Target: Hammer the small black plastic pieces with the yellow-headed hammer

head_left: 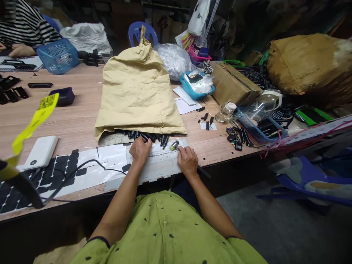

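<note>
My right hand (pixel 188 161) is wrapped round the handle of a small hammer (pixel 174 145). Its head, shiny metal with a yellow-green face, lies low over the grey-white board (pixel 165 165), and the dark handle sticks out behind the hand. With fingers drawn together, my left hand (pixel 140 149) pinches a small black part (pixel 144 137) at the edge of a pile. More slim black parts (pixel 165 141) spill from under the mouth of a large beige sack (pixel 137 99). My left fingertips are partly hidden by the hand.
Left of the board are a patterned sheet (pixel 110 159), a white power bank (pixel 41 152) and a black cable (pixel 90 161). To the right lie keys (pixel 232 135), a glass jar (pixel 225 112) and a blue basket (pixel 261 128). A co-worker's hand (pixel 22 50) shows at far left.
</note>
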A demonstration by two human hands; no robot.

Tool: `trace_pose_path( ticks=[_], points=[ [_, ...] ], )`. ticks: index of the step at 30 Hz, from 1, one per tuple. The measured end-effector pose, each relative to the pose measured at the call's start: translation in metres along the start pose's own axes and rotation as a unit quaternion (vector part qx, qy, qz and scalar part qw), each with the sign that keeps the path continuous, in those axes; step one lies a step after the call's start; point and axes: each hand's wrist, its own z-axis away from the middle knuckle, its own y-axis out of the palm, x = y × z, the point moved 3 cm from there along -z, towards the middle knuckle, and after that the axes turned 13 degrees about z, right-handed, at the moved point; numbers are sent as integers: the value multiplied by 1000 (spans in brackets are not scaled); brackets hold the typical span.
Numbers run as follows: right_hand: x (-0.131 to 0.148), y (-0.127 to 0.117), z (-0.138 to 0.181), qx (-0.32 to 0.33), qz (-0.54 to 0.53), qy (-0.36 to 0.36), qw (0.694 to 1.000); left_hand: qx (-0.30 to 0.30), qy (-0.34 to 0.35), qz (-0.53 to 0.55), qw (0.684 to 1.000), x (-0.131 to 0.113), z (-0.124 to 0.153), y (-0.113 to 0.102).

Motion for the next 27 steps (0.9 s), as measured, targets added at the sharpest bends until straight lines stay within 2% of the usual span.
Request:
trace_pose_path(
  ticks=[5, 10, 17, 21, 27],
  points=[
    [1, -1, -1, -13, 6, 0, 1000, -8, 1, -3, 1000, 4, -1, 1],
    [3, -2, -2, -9, 11, 1, 1000, -4, 5, 5, 1000, 17, 5, -12],
    [4, -4, -3, -27, 26, -2, 999, 28, 8, -24, 999, 10, 16, -24],
    [6, -6, -4, -39, 39, -10, 998, 52, 81, 4, 995, 15, 28, -24],
    [4, -5, -3, -17, 35, -5, 999, 164, 228, 30, 959, 23, 57, -3]
  ],
)
